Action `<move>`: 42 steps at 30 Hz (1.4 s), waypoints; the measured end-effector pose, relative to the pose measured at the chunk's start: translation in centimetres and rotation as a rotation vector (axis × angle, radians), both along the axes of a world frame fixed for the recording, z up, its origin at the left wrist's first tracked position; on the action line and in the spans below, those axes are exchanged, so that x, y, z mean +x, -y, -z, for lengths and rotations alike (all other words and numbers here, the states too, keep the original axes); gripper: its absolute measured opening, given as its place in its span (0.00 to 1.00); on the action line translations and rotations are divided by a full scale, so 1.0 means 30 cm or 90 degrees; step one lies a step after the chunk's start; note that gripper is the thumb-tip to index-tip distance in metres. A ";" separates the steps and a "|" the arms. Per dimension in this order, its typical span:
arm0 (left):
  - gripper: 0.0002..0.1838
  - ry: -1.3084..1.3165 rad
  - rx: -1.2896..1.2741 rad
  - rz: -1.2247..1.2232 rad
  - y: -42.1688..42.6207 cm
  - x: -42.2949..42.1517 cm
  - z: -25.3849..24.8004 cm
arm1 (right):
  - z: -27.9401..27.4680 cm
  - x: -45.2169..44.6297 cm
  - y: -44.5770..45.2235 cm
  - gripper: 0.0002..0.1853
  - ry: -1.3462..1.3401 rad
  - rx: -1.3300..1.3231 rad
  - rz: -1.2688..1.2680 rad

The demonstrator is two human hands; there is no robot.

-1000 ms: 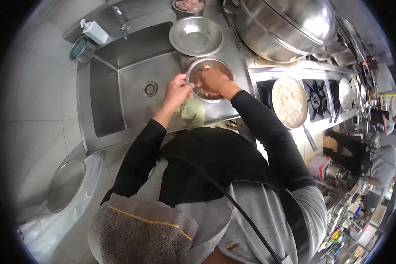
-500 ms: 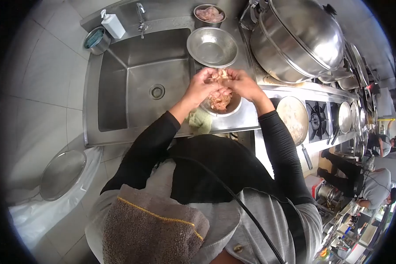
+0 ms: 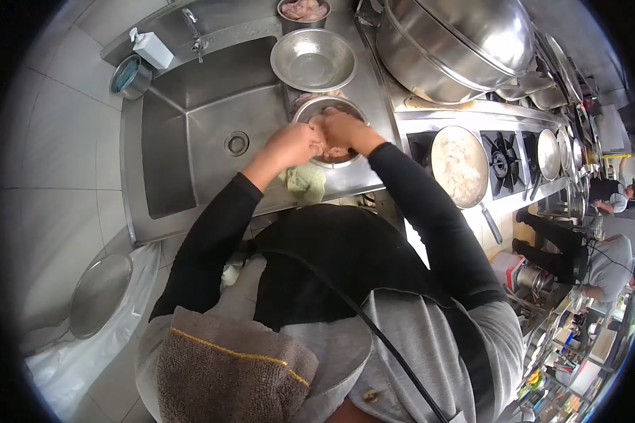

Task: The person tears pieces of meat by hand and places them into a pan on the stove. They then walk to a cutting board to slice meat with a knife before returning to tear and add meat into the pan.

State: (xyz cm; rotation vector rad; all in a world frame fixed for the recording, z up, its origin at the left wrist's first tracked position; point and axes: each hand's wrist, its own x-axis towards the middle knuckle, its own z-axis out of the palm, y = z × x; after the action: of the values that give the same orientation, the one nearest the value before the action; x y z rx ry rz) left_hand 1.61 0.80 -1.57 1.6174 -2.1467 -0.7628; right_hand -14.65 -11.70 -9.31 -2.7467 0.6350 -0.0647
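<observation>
Both hands in close at the metal bowl [image 3: 329,164]. Left hand [image 3: 296,145] curled, right hand [image 3: 344,131] bent down over the bowl; fingertips hidden, can't tell how far open or what either holds. Raw meat [image 3: 337,152] in the bowl, right under the grip. Green cloth [image 3: 305,183] just nearside, wide bowl [image 3: 314,60] beyond, pan [image 3: 460,167] well to the right.
</observation>
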 end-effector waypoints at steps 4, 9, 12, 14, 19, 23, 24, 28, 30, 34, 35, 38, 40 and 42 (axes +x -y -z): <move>0.10 0.028 -0.063 -0.075 -0.027 -0.042 0.001 | -0.104 0.044 -0.029 0.19 -0.101 0.109 0.010; 0.14 -0.142 -0.012 -0.183 -0.017 0.014 0.047 | -0.208 0.013 -0.055 0.18 -0.185 0.079 0.003; 0.17 -0.117 -0.047 -0.177 -0.010 0.016 0.056 | -0.173 -0.006 -0.092 0.19 -0.179 0.075 -0.031; 0.19 -0.100 -0.049 -0.177 -0.003 -0.003 0.045 | -0.163 -0.013 -0.107 0.19 -0.207 0.066 -0.033; 0.24 -0.160 -0.011 -0.159 -0.012 0.002 0.015 | -0.325 -0.099 -0.098 0.15 0.000 0.081 0.094; 0.31 -0.458 -0.059 -0.056 0.008 -0.040 0.004 | -0.386 -0.179 -0.051 0.12 0.185 0.266 0.164; 0.32 -0.484 -0.040 -0.060 0.016 -0.058 0.002 | -0.377 -0.185 -0.054 0.11 0.231 0.349 0.194; 0.30 -0.367 -0.150 -0.079 0.062 -0.096 -0.010 | -0.363 -0.162 -0.102 0.11 0.314 0.393 0.253; 0.28 -0.354 -0.159 -0.099 0.073 -0.097 -0.003 | -0.322 -0.157 -0.099 0.12 0.339 0.393 0.275; 0.26 -0.377 -0.090 -0.128 0.059 -0.102 -0.011 | -0.251 -0.149 -0.105 0.08 0.419 0.484 0.276; 0.26 -0.384 -0.080 -0.143 0.058 -0.107 -0.009 | -0.282 -0.148 -0.118 0.08 0.447 0.535 0.291; 0.26 -0.463 -0.048 -0.162 0.061 -0.116 0.000 | -0.316 -0.152 -0.132 0.09 0.530 0.668 0.330; 0.26 -0.500 -0.061 -0.180 0.066 -0.113 0.024 | -0.278 -0.173 -0.108 0.10 0.589 0.731 0.347; 0.24 -0.501 -0.108 -0.208 0.080 -0.093 0.079 | -0.299 -0.173 -0.120 0.09 0.655 0.749 0.354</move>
State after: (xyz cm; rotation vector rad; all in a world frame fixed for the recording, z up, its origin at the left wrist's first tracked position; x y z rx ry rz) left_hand -1.19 -1.60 -3.93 1.2383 -1.3161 -0.8856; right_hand -19.84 -8.09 -0.34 -1.1109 0.7251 -0.8412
